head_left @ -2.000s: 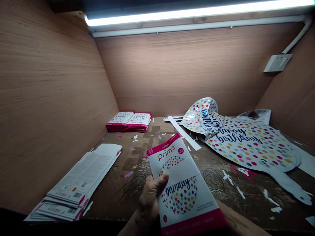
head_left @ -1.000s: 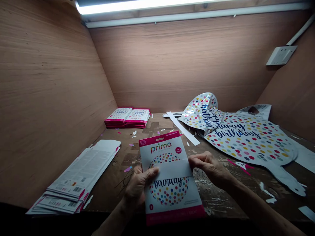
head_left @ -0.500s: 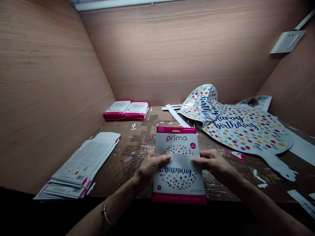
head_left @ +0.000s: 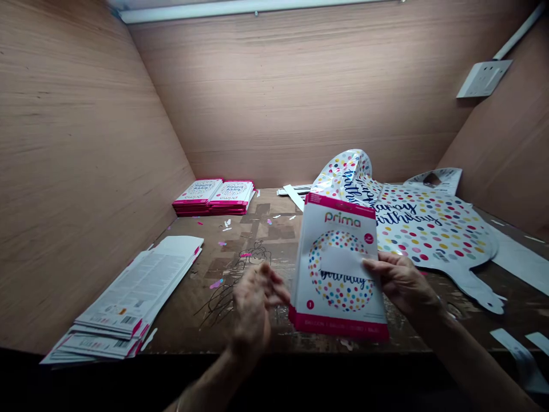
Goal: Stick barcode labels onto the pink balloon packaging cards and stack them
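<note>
My right hand grips the right edge of a Prima foil balloon packet, with its fingers on a white paper band across the packet's front. The packet stands tilted above the workbench, showing a polka-dot circle and pink borders. My left hand is off the packet, just left of its lower edge, fingers apart and blurred. Nothing is in it. Part of the printed word "birthday" is hidden by the band.
A polka-dot "happy birthday" foil balloon lies flat at back right, partly crumpled. Pink-edged packets stand stacked at the back. Long printed sheets lie stacked at left. The scarred wooden bench carries paper scraps between wooden walls.
My left hand has let go of the packet and moved left. The packet has shifted right and tilted, held only by my right hand. The white band now looks shorter across its front.
</note>
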Tool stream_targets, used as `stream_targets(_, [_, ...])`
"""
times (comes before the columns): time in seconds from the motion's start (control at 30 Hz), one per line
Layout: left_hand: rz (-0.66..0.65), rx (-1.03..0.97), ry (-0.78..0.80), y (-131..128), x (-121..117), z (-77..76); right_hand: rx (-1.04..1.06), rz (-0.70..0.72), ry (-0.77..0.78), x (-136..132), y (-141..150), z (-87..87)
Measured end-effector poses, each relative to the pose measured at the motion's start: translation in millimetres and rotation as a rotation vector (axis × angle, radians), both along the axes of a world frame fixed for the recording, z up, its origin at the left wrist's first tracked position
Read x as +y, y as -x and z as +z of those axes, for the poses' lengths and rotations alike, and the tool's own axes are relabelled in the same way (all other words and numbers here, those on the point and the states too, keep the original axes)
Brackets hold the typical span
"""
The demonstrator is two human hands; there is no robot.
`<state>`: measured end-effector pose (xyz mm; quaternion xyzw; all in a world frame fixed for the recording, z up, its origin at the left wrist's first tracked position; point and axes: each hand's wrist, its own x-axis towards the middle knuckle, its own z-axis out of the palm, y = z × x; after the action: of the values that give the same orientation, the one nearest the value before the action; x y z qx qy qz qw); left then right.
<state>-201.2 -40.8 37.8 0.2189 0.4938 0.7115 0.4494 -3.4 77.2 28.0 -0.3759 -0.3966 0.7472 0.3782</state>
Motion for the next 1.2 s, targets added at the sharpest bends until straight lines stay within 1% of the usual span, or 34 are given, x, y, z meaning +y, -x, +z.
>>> stream_targets(0.03, [-0.120,-0.133,0.071,-10,-9,-10.0,-0.004,-0.003,0.004,3,-4,2.2])
stream_targets(0.07, [-0.281,-0.254,0.131,-22,-16,-19.7,-0.013,0.002,0.009,5,-7,3.2])
stream_targets(0.1, [-0.384,-0.355,0.130,-34,-19,-27.9,-0.026,0.016,0.017,6,-9,3.1])
stream_targets(0.13, [-0.437,-0.440,0.098,-44,-20,-33.9,-0.041,0.034,0.027,6,-11,2.0])
stream_targets(0.17, [-0.449,-0.508,0.050,-52,-17,-37.4,-0.050,0.053,0.038,5,-11,0.1])
stream_targets(0.23, [-0.435,-0.618,-0.007,-58,-4,-37.7,-0.053,0.081,0.077,2,-12,-4.9])
stream_targets(0.3, [-0.377,-0.664,0.032,-50,11,-34.2,-0.060,0.096,0.125,-1,-13,-10.8])
stream_targets(0.33, [-0.317,-0.646,0.079,-43,17,-32.8,-0.068,0.097,0.145,-3,-14,-13.9])
stream_targets(0.4, [-0.153,-0.519,0.162,-27,25,-32.5,-0.097,0.100,0.166,-4,-15,-20.6])
stream_targets(0.43, [-0.094,-0.411,0.192,-20,28,-33.5,-0.126,0.104,0.169,-4,-15,-24.2])
stream_targets(0.47, [-0.063,-0.245,0.220,-13,29,-34.8,-0.168,0.108,0.170,-3,-15,-27.7])
stream_targets(0.53, [-0.055,0.178,0.262,-5,31,-37.2,-0.287,0.139,0.168,-1,-11,-33.9])
stream_targets(0.6, [-0.040,0.552,0.294,-2,33,-38.1,-0.454,0.194,0.122,3,-6,-37.7])
stream_targets(0.63, [-0.031,0.669,0.307,-1,35,-38.0,-0.547,0.232,0.081,5,-3,-38.4])
stream_targets(0.67, [-0.032,0.734,0.317,-2,36,-37.8,-0.640,0.276,0.035,7,-1,-38.1])
stream_targets(0.73, [-0.059,0.819,0.334,-3,39,-38.0,-0.835,0.368,-0.070,10,3,-35.8])
stream_targets(0.77, [-0.081,0.868,0.341,-4,40,-38.5,-0.941,0.394,-0.157,10,5,-34.3])
stream_targets(0.8, [-0.105,0.915,0.349,-4,40,-39.3,-1.054,0.392,-0.274,9,7,-33.1])
stream_targets(0.83, [-0.129,0.960,0.358,-5,40,-40.3,-1.171,0.355,-0.419,7,8,-32.7])
stream_targets(0.9, [-0.175,1.043,0.373,-6,40,-42.1,-1.338,0.228,-0.749,1,9,-35.3])
stream_targets(0.93, [-0.195,1.081,0.379,-7,40,-42.7,-1.354,0.177,-0.912,-3,10,-38.4])
stream_targets(0.97, [-0.213,1.115,0.386,-7,40,-42.8,-1.329,0.151,-1.056,-7,10,-42.7])
stream_targets(1.03, [-0.243,1.169,0.396,-8,40,-41.5,-1.202,0.165,-1.301,-11,8,-52.5])
stream_targets(1.07, [-0.252,1.191,0.401,-8,41,-40.2,-1.136,0.192,-1.387,-11,7,-57.1])
stream_targets(1.13, [-0.259,1.203,0.408,-10,43,-36.7,-1.038,0.283,-1.463,-8,3,-63.1])
stream_targets(1.2, [-0.254,1.158,0.399,-12,45,-33.2,-0.977,0.423,-1.456,-3,-1,-63.7])
